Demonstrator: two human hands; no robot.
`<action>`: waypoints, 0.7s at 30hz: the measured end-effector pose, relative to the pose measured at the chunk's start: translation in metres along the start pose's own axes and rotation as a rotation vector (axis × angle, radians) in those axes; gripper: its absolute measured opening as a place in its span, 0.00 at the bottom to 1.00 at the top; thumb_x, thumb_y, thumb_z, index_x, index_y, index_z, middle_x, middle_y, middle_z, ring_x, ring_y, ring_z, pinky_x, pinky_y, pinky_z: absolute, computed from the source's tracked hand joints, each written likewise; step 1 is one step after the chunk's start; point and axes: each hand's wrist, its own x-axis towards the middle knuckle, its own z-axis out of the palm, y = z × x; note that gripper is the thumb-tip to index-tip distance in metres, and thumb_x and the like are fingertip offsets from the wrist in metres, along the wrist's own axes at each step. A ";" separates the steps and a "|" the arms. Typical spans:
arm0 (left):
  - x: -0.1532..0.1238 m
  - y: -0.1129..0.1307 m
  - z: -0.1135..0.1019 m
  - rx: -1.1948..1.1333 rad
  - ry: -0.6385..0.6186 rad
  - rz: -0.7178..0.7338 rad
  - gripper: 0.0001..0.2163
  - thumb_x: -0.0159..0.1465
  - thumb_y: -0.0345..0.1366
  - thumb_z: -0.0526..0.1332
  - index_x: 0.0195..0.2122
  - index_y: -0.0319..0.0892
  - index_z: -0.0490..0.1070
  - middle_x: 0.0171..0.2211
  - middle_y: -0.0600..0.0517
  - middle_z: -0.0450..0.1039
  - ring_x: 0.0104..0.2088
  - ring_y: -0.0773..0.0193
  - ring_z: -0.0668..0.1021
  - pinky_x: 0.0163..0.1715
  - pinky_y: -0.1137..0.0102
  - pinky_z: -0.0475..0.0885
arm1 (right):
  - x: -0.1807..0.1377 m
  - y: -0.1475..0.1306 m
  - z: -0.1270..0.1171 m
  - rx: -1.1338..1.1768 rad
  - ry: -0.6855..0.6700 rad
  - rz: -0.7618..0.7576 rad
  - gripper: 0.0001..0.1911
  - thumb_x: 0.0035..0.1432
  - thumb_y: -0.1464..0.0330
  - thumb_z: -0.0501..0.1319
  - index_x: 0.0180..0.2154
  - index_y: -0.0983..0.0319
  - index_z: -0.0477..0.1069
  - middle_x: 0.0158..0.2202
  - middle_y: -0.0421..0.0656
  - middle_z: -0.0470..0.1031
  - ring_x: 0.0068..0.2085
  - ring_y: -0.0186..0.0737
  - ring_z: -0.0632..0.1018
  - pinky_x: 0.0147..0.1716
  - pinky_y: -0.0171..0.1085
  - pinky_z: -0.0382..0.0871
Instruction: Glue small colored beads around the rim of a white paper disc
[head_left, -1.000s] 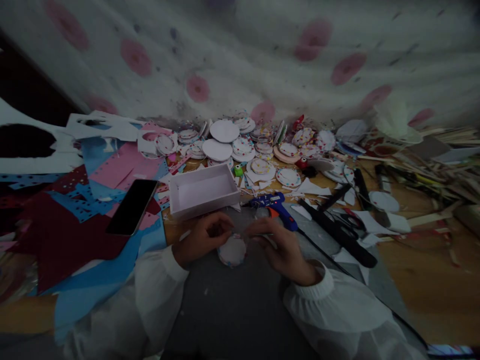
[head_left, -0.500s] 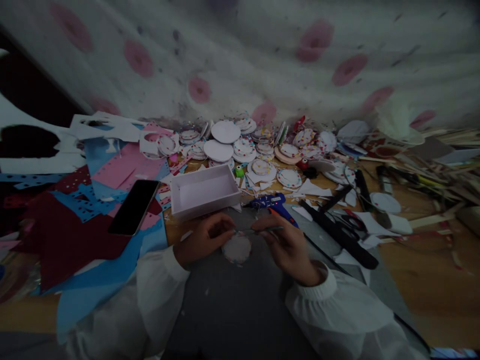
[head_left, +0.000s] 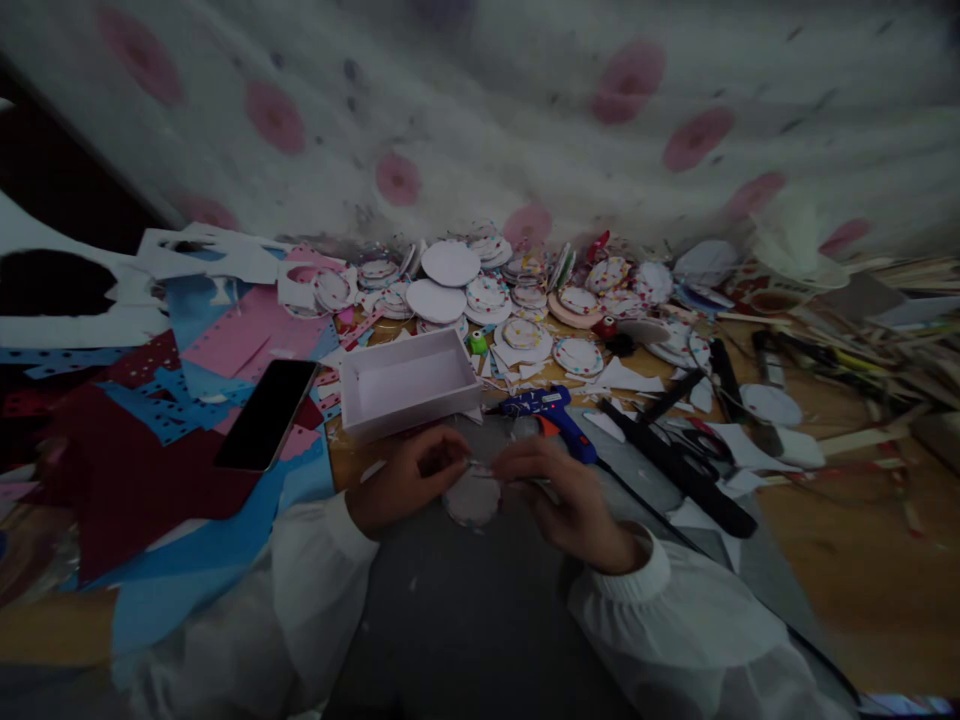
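white, card-like material made up the face of the small disc (head_left: 472, 502), which sat on or just above the grey mat (head_left: 457, 620), between the two hands, with specks of colour about its rim. it looked light and fairly stiff, though likely to crease under a hard squeeze; the trimmed rim seemed the delicate part, so a soft pinch at the edge, between specks, would have suited it best. the left hand (head_left: 412, 474) had its fingertips drawn together at the disc's upper left edge, but whether they pinched it i could not tell. the right hand (head_left: 561, 495) curled near the upper right edge; something thin perhaps lay in its fingers, yet blur and gloom hid its grip too. the disc's underside was out of sight, and the sleeves (head_left: 675, 630) ran off below.
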 end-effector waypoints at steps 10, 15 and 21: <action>0.000 0.000 0.000 -0.027 0.033 0.028 0.10 0.62 0.39 0.61 0.41 0.41 0.68 0.32 0.54 0.67 0.30 0.68 0.70 0.29 0.75 0.67 | -0.004 0.004 0.002 0.042 -0.085 -0.053 0.15 0.61 0.78 0.53 0.46 0.59 0.69 0.42 0.47 0.74 0.44 0.40 0.75 0.41 0.41 0.72; 0.000 0.002 0.000 -0.022 0.059 0.033 0.09 0.61 0.37 0.61 0.40 0.41 0.67 0.31 0.54 0.67 0.30 0.69 0.70 0.29 0.75 0.67 | -0.003 0.002 0.000 0.007 -0.085 -0.093 0.16 0.60 0.78 0.52 0.47 0.59 0.69 0.42 0.48 0.75 0.44 0.41 0.75 0.41 0.41 0.72; 0.001 0.006 0.000 -0.038 0.053 0.009 0.09 0.61 0.38 0.62 0.38 0.40 0.66 0.29 0.55 0.66 0.27 0.70 0.69 0.25 0.76 0.66 | 0.000 -0.003 -0.002 -0.017 -0.014 -0.025 0.14 0.61 0.78 0.54 0.45 0.59 0.69 0.40 0.47 0.75 0.42 0.39 0.76 0.39 0.39 0.73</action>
